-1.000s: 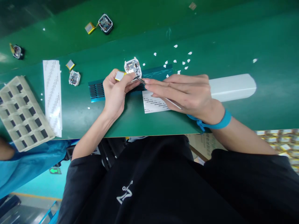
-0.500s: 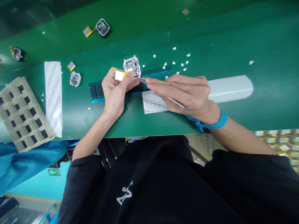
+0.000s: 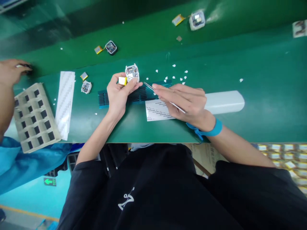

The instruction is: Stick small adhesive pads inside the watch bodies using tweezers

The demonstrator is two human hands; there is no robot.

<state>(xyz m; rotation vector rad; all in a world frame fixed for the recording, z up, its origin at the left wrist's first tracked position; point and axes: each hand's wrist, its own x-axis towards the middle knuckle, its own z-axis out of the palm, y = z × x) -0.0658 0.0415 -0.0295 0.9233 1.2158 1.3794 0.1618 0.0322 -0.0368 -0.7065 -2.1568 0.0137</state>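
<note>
My left hand [image 3: 118, 95] grips a white watch case [image 3: 132, 72] with its circuit board showing, thumb on the lower edge. A yellow-edged battery [image 3: 122, 80] sits beside the case, against my fingers. In my right hand [image 3: 187, 100] are metal tweezers [image 3: 149, 86], their tips just right of the case and apart from it. Under my hands lie a dark blue slotted strip [image 3: 103, 99] and a printed white sheet [image 3: 155, 111]. Small white stickers [image 3: 174, 77] are scattered beyond my right hand.
A beige compartment tray [image 3: 35, 119] and long printed sheet [image 3: 65, 105] lie left. Other cases with batteries [image 3: 86, 87] [image 3: 111, 47] [image 3: 197, 20] stand around the green table. A white strip [image 3: 225, 102] lies right. A co-worker's hand [image 3: 11, 72] reaches in at far left.
The tweezer tips have moved from the case's lower edge to a small gap at its right. The view has shifted, and a co-worker's arm now shows at far left.
</note>
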